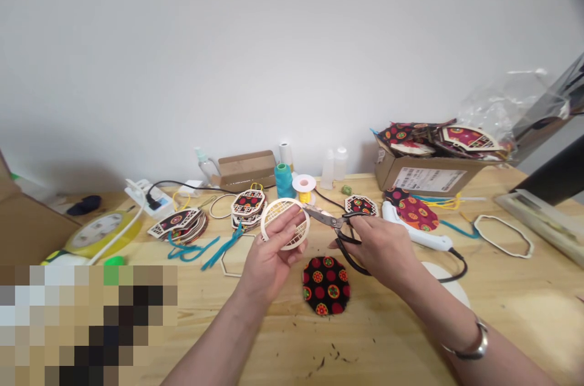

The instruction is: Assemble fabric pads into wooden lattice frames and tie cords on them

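My left hand [279,242] grips a round, pale wooden lattice frame [298,238] by its lower left, thumb across the front. In my right hand [381,246] is a pair of scissors [338,223] with black handles, its blades pointing left. The blade tips reach the upper right rim of the lattice frame; whether they touch it I cannot tell. Below both hands, a rounded piece of black fabric [326,285] with red and orange flower circles lies flat on the wooden table [283,337]. Small dark scraps are scattered in front of it.
Behind stand a teal thread cone [283,180], a white spool [304,184] and white bottles [340,164]. A white glue gun [417,232] lies to the right, before a cardboard box [422,174] of fabric pieces. Stacked lattice pieces [249,206] and yellow tape [107,232] are leftward.
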`<state>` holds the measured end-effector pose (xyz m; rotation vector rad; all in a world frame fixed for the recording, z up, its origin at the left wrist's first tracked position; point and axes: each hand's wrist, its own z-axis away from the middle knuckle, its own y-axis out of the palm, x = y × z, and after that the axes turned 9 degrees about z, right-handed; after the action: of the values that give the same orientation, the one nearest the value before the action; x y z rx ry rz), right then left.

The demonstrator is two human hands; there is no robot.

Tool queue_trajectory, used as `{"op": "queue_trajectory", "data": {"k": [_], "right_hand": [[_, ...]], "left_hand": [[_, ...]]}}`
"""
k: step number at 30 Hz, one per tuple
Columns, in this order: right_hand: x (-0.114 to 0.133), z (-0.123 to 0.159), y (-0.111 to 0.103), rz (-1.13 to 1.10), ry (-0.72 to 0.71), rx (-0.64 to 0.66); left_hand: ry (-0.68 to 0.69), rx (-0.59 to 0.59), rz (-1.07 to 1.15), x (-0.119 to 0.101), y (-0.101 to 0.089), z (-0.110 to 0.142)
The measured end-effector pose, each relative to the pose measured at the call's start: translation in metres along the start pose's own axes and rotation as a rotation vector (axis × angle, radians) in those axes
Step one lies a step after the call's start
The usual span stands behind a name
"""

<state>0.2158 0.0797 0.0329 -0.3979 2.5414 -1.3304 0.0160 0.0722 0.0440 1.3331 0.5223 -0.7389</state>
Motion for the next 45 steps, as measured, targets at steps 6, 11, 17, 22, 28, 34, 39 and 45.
{"op": "queue_trajectory", "data": {"k": [6, 11, 17, 22, 28, 34, 39, 45], "right_hand": [[0.002, -0.001, -0.002, -0.020, 0.035, 0.112], [0.001, -0.003, -0.005, -0.257, 0.138, 0.297], [0.001, -0.007, -0.011, -0.441, 0.247, 0.388], [0.006, -0.005, -0.015, -0.137, 0.139, 0.210], [0.005, -0.001, -0.006, -0.050, 0.060, 0.055], [0.002, 0.000, -0.001, -0.050, 0.031, 0.014], [0.001, -0.001, -0.002, -0.044, 0.025, 0.060], [0.001, -0.001, -0.004, -0.059, 0.032, 0.136]], "left_hand": [[-0.010, 0.002, 0.000, -0.001, 0.000, 0.001], [-0.001, 0.023, 0.003, -0.002, 0.000, 0.002], [0.009, 0.028, 0.016, -0.002, 0.000, 0.001], [0.010, 0.002, 0.002, -0.001, 0.000, 0.002], [-0.003, 0.011, -0.015, -0.001, 0.002, 0.002], [-0.016, -0.003, -0.028, -0.001, 0.002, 0.003], [-0.012, -0.005, -0.040, 0.000, 0.001, 0.002], [-0.011, -0.005, -0.039, 0.000, 0.001, 0.002]]}}
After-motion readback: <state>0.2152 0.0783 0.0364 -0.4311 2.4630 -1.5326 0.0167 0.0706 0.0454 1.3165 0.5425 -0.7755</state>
